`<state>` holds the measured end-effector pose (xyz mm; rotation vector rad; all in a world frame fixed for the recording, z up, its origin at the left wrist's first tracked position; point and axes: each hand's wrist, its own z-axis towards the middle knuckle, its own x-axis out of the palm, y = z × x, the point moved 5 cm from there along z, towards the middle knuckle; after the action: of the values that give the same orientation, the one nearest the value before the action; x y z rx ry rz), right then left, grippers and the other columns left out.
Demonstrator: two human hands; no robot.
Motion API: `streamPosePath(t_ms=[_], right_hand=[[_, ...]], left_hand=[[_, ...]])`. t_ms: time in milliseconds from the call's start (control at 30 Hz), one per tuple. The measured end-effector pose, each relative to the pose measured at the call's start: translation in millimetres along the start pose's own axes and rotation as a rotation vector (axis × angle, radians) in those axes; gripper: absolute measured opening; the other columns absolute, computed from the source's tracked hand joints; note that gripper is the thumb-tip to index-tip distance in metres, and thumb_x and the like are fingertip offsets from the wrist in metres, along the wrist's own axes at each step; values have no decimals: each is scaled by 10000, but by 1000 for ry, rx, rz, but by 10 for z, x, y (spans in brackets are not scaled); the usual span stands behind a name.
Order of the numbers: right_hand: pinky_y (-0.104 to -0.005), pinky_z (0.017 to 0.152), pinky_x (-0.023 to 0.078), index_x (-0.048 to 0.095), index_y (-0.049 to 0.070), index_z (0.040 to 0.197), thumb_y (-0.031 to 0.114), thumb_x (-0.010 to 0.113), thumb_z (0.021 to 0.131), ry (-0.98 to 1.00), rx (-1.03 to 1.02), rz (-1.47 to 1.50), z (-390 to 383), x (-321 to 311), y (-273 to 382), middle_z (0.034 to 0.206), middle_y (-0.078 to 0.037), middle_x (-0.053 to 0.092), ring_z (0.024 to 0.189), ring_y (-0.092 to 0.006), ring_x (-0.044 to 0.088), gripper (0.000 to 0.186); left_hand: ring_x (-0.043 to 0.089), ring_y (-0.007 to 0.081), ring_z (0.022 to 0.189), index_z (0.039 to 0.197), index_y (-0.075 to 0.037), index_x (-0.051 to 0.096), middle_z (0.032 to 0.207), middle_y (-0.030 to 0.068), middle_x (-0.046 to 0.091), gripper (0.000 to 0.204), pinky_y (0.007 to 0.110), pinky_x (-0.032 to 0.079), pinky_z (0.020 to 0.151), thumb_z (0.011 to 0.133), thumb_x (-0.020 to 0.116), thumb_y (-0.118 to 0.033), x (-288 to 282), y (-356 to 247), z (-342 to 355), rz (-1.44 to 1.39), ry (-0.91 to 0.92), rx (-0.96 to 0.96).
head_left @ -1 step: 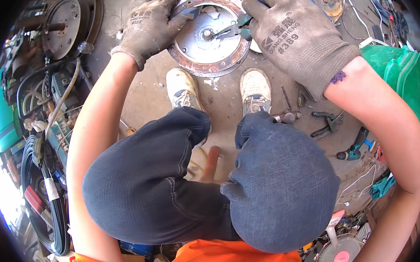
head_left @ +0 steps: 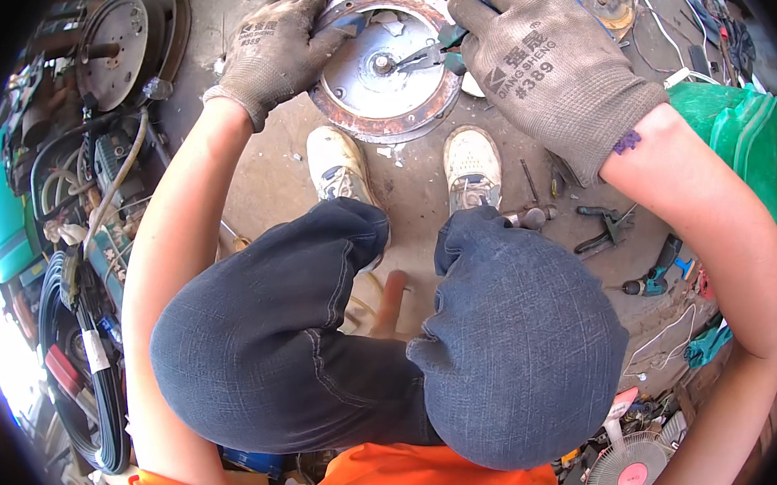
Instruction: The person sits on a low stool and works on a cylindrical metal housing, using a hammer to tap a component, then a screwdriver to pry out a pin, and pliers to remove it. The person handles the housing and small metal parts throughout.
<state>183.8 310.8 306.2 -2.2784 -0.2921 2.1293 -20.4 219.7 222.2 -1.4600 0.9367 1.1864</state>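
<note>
A round metal drum (head_left: pixel 349 91) with a whitish inner face and a rusty rim lies on the floor beyond my shoes. My left hand (head_left: pixel 280 50), in a grey-brown work glove, grips its left rim, thumb over the inner side. My right hand (head_left: pixel 554 65), in a matching glove, is closed around pliers (head_left: pixel 426 58) with dark jaws and green grips. The jaw tips reach the small stub (head_left: pixel 384 64) at the drum's centre; I cannot tell whether they clamp it. The right palm hides most of the handles.
A hammer (head_left: pixel 532 218), more pliers (head_left: pixel 607 229) and a teal power drill (head_left: pixel 657 268) lie right of my shoes. A green container (head_left: pixel 738 141) stands farther right. Metal wheels (head_left: pixel 118 52) and coiled black cable (head_left: pixel 106 421) crowd the left. A fan (head_left: pixel 629 476) lies at lower right.
My hands, the drum and the pliers hold almost the same places; only a very slight shift of the drum and hands shows.
</note>
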Motion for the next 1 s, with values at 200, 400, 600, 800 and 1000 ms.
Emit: streamPosePath(t_ms=[200,400,600,800,1000], right_hand=[[-389,826,498,750,44,871,166,622,808,-148,-10,-40,-76,67,-12,1022,-112,683,1039,-263,608,188],[-393,806,510,752,49,869,165,627,803,-167,-39,-25,-2,60,-16,1004,-114,685,1004,-270,624,182],[-397,787,521,754,55,867,163,632,799,-109,-38,-27,-51,-34,-66,985,-117,687,969,-278,640,177],[-402,767,533,756,60,865,162,637,795,-81,-58,-16,21,-89,-87,967,-120,690,933,-285,655,171],[-406,747,545,757,66,863,160,642,791,-19,-79,-40,110,-130,-81,949,-122,692,898,-293,671,165]], left_hand=[[702,353,1047,1324,-173,657,1103,168,739,454,457,532,943,956,618,-436,-24,-46,2,-9,7,12],[696,367,1039,1324,-177,657,1099,172,737,461,458,532,940,942,642,-435,-39,1,-47,-17,15,10],[666,414,1059,1315,-110,635,1122,224,704,450,472,520,909,931,615,-343,10,-79,50,-80,32,15],[642,443,1049,1267,-97,639,1115,243,690,422,492,515,894,935,587,-352,145,216,86,39,22,30],[686,403,982,1187,-67,703,1035,234,715,415,466,533,861,917,662,-378,-226,-302,50,-69,28,-34]])
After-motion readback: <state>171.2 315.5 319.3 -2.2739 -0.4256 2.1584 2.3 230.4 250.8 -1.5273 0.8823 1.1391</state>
